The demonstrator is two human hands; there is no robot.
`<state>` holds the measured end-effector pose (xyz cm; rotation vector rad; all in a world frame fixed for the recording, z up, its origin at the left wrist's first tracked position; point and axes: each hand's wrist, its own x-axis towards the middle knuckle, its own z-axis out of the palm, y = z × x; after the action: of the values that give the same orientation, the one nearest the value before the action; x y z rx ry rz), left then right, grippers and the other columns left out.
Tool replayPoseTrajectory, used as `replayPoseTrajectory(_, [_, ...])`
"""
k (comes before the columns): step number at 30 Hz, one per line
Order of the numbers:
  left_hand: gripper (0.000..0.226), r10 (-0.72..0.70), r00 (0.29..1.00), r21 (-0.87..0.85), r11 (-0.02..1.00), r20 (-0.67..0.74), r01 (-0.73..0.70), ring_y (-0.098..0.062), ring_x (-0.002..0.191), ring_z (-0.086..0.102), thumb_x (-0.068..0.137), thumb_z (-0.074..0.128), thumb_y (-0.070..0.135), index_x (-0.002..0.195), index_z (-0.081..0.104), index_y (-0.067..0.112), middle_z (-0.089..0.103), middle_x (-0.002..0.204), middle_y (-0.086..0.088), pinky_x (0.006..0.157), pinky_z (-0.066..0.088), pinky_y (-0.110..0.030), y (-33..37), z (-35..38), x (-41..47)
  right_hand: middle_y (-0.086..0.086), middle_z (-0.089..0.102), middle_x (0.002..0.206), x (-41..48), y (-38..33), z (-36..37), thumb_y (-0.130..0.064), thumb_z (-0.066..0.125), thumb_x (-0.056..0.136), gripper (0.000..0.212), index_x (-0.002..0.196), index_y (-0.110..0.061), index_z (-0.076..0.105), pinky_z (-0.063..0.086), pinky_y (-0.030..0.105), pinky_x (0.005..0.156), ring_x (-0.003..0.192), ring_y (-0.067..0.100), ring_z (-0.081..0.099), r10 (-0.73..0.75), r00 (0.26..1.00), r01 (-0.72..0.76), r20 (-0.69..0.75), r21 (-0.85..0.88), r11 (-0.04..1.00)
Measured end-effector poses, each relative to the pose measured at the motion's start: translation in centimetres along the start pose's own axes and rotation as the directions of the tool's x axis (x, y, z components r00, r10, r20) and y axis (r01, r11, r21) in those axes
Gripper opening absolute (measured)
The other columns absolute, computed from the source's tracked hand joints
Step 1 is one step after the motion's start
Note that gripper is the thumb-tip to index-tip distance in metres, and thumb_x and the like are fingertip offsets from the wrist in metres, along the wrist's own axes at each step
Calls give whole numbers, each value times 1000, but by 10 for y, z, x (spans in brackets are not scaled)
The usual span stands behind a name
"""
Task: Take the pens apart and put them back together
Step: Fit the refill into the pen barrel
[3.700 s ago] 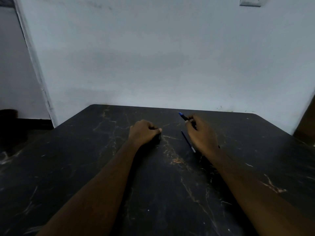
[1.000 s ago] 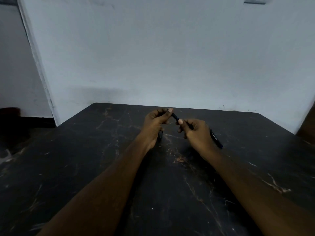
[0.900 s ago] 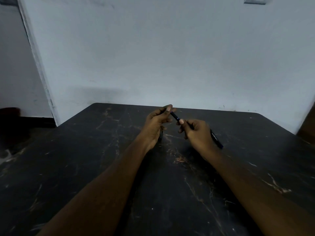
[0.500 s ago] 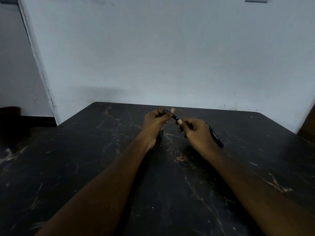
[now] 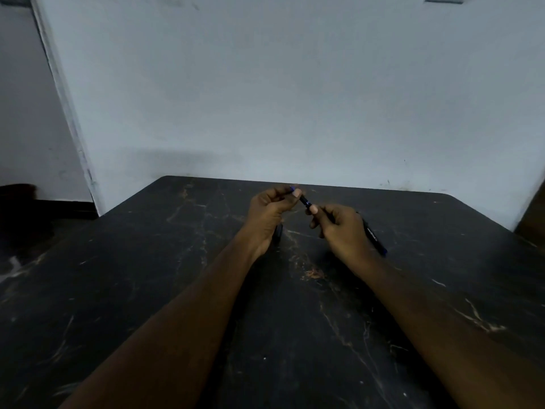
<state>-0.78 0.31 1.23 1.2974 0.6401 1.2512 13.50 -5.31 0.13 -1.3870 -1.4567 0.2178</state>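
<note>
Both hands hold one dark pen (image 5: pixel 372 235) above the far middle of the black marble table (image 5: pixel 147 276). My right hand (image 5: pixel 343 231) wraps the barrel, whose rear end with white lettering sticks out behind the hand to the right. My left hand (image 5: pixel 269 212) pinches the pen's front end (image 5: pixel 304 199) between thumb and fingers; a small blue tip shows just past the fingers. A dark piece (image 5: pixel 278 231) shows under my left palm; whether my left hand holds it is unclear.
A pale wall stands right behind the table's far edge (image 5: pixel 295 182). A white door frame (image 5: pixel 65 113) runs down the left, with dark floor beside the table. A brown surface (image 5: pixel 533 214) shows at the right edge.
3.7 s ago my left fist rested on the table and my right hand held the pen alone. Both hands now grip the pen in the air; over the last second they barely moved.
</note>
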Motion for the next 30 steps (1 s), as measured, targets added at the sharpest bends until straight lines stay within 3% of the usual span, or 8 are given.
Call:
replayPoseTrajectory(2, [4,15,999,7,1000,-33,-14,5,65,60,88,70,19,85,68,17,68,83,2,58,44,-15,0,2,0,11,70,70,0,1,1,-31,58,94,30,79,-9,72,53,50,67,63,31,62,-15,1000,15,1,-9,1000])
replayPoseTrajectory(4, [9,11,999,18,1000,-37,-10,0,68,59,88,70,25,82,68,19,67,82,3,59,42,-19,-1,2,0,10,70,70,0,1,1,-32,58,94,30,80,-10,72,52,48,66,63,31,62,-15,1000,15,2,-10,1000])
replayPoseTrajectory(10, [20,-35,997,-22,999,73,37,-9,87,58,95,58,21,111,70,21,72,117,5,66,33,-31,3,1,1,-2,70,72,-1,-1,-2,-29,53,97,25,86,-17,73,51,43,67,60,18,58,15,1000,-15,10,12,1000])
replayPoseTrajectory(16, [17,27,999,2,1000,-33,-26,6,71,62,91,66,12,105,72,5,73,96,-3,67,42,-18,-4,-1,3,5,68,68,-2,-4,-2,-28,59,94,27,79,-9,72,49,39,63,59,21,59,-17,1000,16,-6,-38,999])
replayPoseTrajectory(18, [23,39,995,38,999,-87,-36,10,58,57,90,67,17,106,71,0,71,77,8,55,42,-11,-5,0,4,-1,64,64,-3,-4,-2,-27,62,93,24,76,-12,70,45,33,60,60,17,58,-33,999,33,-3,-52,998])
replayPoseTrajectory(20, [23,32,990,62,998,-136,-24,8,51,52,89,69,26,98,73,5,64,62,16,47,39,-10,-5,0,5,-2,67,72,-2,-4,-2,-26,65,90,15,83,-14,72,43,25,61,66,12,58,-40,999,40,0,-60,997])
replayPoseTrajectory(24, [38,2,972,32,999,-235,6,-2,57,50,86,72,33,105,71,0,66,81,2,46,40,-14,-2,-6,8,-4,66,84,-2,-2,-2,-25,70,86,15,97,-15,72,40,8,60,76,7,58,-40,999,39,-22,-40,998])
replayPoseTrajectory(30, [38,-25,947,-16,1000,-320,21,-8,57,48,84,75,34,105,71,3,73,90,-2,45,39,-17,2,-13,9,-8,68,106,-1,-4,-5,-22,64,91,28,120,-24,68,40,8,73,84,-1,56,-127,991,129,42,-74,989])
